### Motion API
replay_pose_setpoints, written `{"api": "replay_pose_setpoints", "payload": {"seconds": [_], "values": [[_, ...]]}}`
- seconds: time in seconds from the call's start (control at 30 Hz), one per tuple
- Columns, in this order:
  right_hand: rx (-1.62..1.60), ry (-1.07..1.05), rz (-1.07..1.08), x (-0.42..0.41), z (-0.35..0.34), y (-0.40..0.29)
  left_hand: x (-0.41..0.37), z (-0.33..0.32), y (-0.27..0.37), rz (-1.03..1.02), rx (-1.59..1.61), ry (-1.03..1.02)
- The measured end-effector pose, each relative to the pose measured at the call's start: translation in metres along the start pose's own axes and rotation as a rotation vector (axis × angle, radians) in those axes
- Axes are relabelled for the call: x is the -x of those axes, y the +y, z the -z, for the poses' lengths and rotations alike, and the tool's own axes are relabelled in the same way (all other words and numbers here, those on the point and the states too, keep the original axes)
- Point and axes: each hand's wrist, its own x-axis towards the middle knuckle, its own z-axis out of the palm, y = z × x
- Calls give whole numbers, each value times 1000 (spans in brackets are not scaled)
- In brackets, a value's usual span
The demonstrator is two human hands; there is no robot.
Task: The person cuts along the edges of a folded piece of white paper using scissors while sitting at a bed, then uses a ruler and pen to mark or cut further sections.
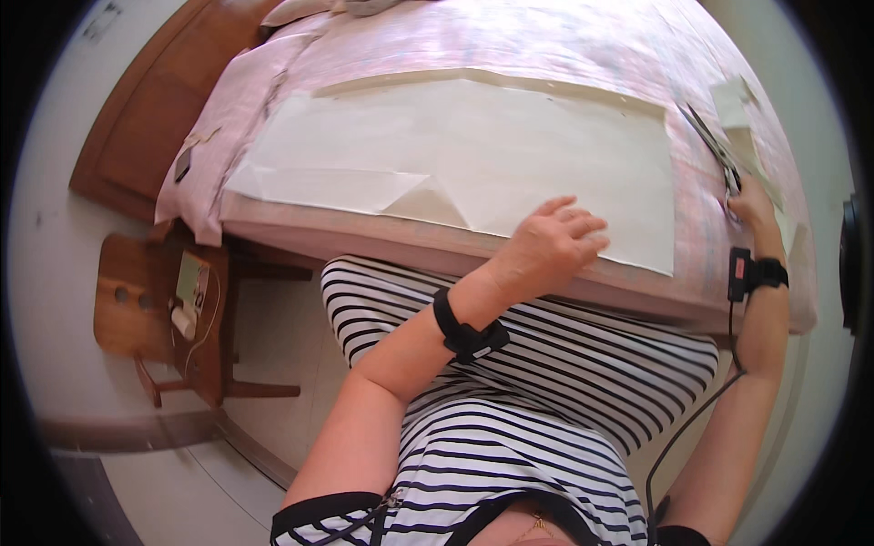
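Observation:
A large cream sheet, paper or cloth, [491, 150] lies spread on the pink bedspread, with creases and a folded triangular flap at its near edge. My left hand [556, 242] is over the near edge of this sheet, fingers apart and holding nothing; whether it touches the sheet I cannot tell. At the right of the bed my right hand [754, 205] has its fingers at the handles of a pair of metal scissors [713, 143]. The scissors' blades point away toward the sheet's far right corner and look slightly parted.
Cream offcuts [741, 130] lie on the bed beyond and beside the scissors. A small dark object [183, 165] rests on the pink cloth at the left. Below it stands a wooden chair [130, 297] with a phone-like device and a cable on its seat. A cable runs along my right arm.

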Motion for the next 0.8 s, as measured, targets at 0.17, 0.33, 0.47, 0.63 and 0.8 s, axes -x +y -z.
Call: {"api": "replay_pose_setpoints", "payload": {"seconds": [0.17, 0.33, 0.47, 0.63, 0.8], "values": [[253, 13, -220, 28, 39, -67, 37, 61, -48, 357, -417, -39], [-145, 533, 446, 83, 20, -173, 88, 67, -82, 679, -596, -349], [-248, 386, 732, 145, 11, -274, 80, 67, -83, 752, -569, -438], [-230, 253, 795, 153, -12, -314, 88, 89, -79, 713, -333, -301], [-189, 275, 712, 156, -18, -311, 62, 219, -9, 464, 822, 127]]}}
